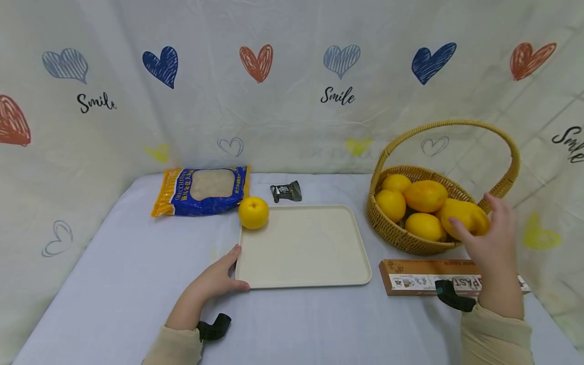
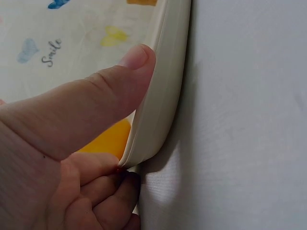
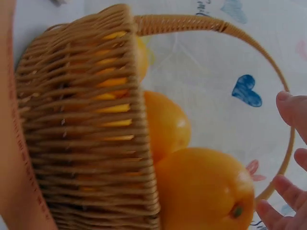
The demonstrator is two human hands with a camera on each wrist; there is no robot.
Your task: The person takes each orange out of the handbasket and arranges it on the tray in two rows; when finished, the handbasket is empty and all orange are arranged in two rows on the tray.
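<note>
Five yellow fruits [image 1: 426,196] sit in one basket [image 1: 396,235] near the spread right hand [image 1: 494,239]; the left hand [image 1: 220,278] grips one tray [image 1: 303,248].

Even light, soft shdws, wrist cams dimmer

L slv [image 1: 173,350] beige, plain fabric, cuff [image 1: 184,336] at wrist end. R slv [image 1: 497,339] same col, similar cuff. L wrist unit [image 1: 214,328]: blk, bent like an elbow. R wrist unit [image 1: 455,298]: blk too, curved body, teal-ish end.
</note>
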